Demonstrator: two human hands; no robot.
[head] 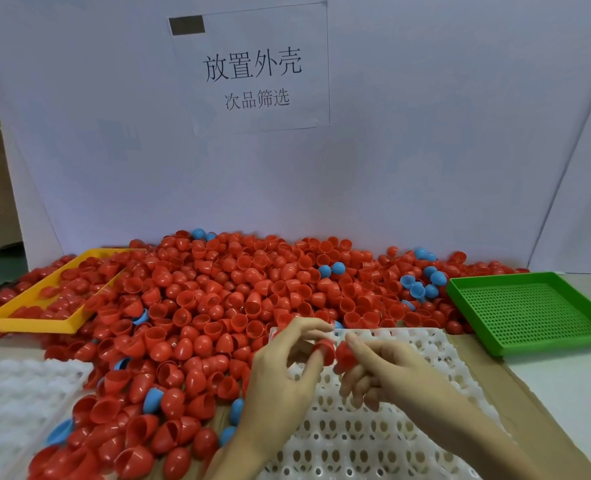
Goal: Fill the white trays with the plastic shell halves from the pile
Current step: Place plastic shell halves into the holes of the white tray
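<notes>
Red plastic shell halves sit pinched in both our hands: our left hand (287,368) curls thumb and fingers round one red shell half (326,349), our right hand (380,368) grips a second red half (345,356) just beside it, the two nearly touching between our fingertips. Directly under the fingers lies the white tray (373,434), its cells bare where we can see, and left of and beyond the fingers spreads the pile (218,299) of red and a few blue halves. Far left of the fingers we see another white tray (13,403) and a yellow tray (34,323) holding red halves, far right a green perforated tray (529,310).
</notes>
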